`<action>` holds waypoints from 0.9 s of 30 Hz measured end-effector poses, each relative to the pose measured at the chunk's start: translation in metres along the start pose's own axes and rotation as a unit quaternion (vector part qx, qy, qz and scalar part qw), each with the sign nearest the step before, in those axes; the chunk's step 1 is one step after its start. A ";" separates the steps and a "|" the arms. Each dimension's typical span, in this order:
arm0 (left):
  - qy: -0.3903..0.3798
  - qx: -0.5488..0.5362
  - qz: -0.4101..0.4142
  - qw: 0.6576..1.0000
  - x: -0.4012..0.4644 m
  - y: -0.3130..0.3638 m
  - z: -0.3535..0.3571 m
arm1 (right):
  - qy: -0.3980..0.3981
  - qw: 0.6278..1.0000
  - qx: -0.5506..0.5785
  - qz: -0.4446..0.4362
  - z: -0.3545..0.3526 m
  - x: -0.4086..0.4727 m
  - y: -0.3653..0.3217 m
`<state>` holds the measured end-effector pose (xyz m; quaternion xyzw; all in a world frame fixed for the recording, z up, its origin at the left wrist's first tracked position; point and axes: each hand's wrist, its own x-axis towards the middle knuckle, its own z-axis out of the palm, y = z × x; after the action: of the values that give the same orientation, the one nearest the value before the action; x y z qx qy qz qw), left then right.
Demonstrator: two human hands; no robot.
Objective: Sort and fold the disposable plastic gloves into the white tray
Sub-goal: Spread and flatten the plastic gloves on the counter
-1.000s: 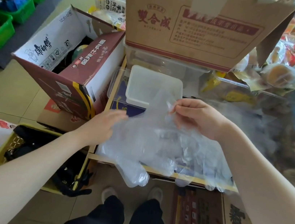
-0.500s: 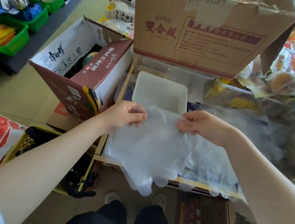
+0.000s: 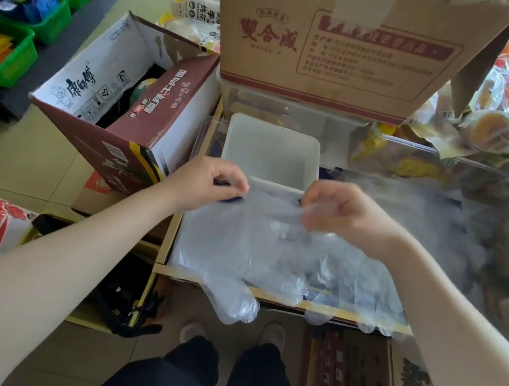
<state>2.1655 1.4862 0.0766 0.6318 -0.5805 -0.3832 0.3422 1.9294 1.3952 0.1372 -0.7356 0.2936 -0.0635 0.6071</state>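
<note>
A clear disposable plastic glove (image 3: pixel 239 243) hangs spread between my hands, its fingers drooping past the front edge of the work surface. My left hand (image 3: pixel 205 182) pinches the glove's cuff at its left corner. My right hand (image 3: pixel 339 211) pinches the cuff at its right corner, seen partly through the plastic. Just beyond my hands sits the white tray (image 3: pixel 272 149), with nothing visible inside. More clear gloves (image 3: pixel 361 283) lie in a loose heap under and to the right of the held one.
A large brown carton (image 3: pixel 333 40) stands on a clear tub right behind the tray. An open maroon-and-white carton (image 3: pixel 120 115) lies to the left. Packaged foods (image 3: pixel 497 129) crowd the right. Green baskets (image 3: pixel 24 29) line the aisle at far left. A yellow crate (image 3: pixel 120 301) stands below my left arm.
Both hands rose toward the tray's near edge, and the left hand, which was reaching a second ago, took the cuff. The glove now hangs spread flat between the two hands.
</note>
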 end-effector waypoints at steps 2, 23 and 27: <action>-0.026 0.060 0.011 0.998 -0.012 -0.022 0.004 | -0.069 0.992 -0.095 0.035 0.021 0.007 0.018; -0.006 0.189 -0.025 0.982 -0.096 -0.092 0.031 | -0.080 0.874 -0.479 0.004 0.097 0.101 0.105; 0.184 -0.028 -0.283 0.941 -0.128 -0.060 0.059 | -0.064 0.838 -0.541 0.024 0.096 0.126 0.105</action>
<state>2.1378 1.6194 0.0071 0.8197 -0.2934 -0.3574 0.3381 2.0388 1.4037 -0.0177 -0.9420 0.2595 0.1671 0.1317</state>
